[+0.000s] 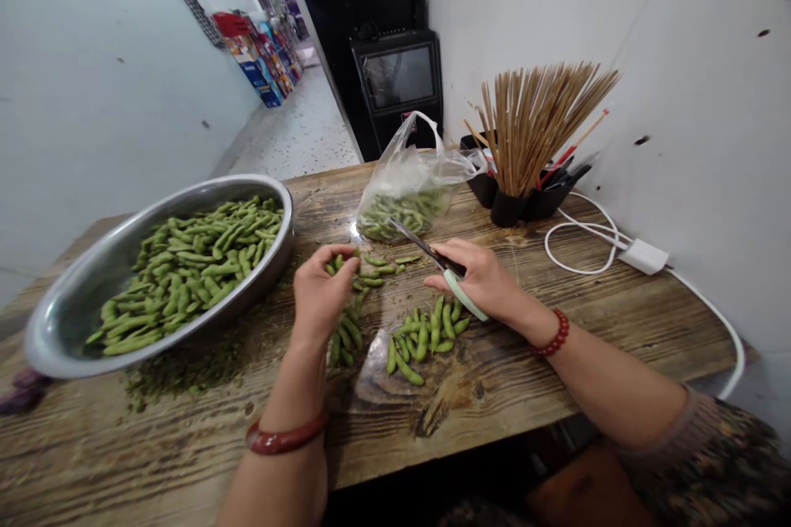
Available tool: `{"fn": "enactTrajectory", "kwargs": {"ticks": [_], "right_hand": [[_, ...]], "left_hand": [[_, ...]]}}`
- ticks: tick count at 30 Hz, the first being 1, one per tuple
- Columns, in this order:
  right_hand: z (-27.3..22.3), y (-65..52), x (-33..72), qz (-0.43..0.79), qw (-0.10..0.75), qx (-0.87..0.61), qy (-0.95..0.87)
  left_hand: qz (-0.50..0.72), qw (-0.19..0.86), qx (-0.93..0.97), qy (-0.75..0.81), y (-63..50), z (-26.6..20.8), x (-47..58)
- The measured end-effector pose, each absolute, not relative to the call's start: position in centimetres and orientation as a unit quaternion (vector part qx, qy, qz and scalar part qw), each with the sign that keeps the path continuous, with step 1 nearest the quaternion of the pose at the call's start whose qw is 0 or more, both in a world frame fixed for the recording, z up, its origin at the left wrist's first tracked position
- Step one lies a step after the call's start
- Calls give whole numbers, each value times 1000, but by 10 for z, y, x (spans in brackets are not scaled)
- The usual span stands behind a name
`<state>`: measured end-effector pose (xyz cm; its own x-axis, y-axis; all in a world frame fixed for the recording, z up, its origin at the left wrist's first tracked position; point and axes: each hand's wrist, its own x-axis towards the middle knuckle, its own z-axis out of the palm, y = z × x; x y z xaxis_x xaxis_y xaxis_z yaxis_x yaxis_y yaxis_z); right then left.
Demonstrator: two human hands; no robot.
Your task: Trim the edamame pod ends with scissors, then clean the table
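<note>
My left hand [322, 288] is closed in a pinch around green edamame pods [334, 264], partly hidden by the fingers. Held in my right hand [485, 273] is a pair of scissors [465, 294] with a pale green handle. Its dark blades point up and left, toward a clear plastic bag [401, 173] with more pods inside. Loose edamame pods [426, 333] lie in a small heap below my right hand. Further pods [347, 336] rest beside and partly behind my left hand, and a few lie between the hands.
On the left, a large metal basin [46, 338] holds many pods. Green trimmings [185, 370] litter the wooden table [395, 461] beside it. Bamboo skewers [544, 123] stand in a black holder [510, 210] at the back right, near a white cable with an adapter [644, 255].
</note>
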<state>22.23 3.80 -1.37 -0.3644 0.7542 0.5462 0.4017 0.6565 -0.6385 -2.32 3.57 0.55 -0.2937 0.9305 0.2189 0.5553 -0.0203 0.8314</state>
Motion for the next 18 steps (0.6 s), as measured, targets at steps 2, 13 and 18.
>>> {"fn": "enactTrajectory", "kwargs": {"ticks": [2, 13, 18], "right_hand": [[-16, 39, 222, 200, 434, -359, -802], [-16, 37, 220, 193, 436, -349, -807], [-12, 35, 220, 199, 433, -342, -810]], "left_hand": [[430, 78, 566, 699, 41, 3, -39], [296, 91, 734, 605, 47, -23, -26], [149, 36, 770, 619, 44, -19, -22]]}}
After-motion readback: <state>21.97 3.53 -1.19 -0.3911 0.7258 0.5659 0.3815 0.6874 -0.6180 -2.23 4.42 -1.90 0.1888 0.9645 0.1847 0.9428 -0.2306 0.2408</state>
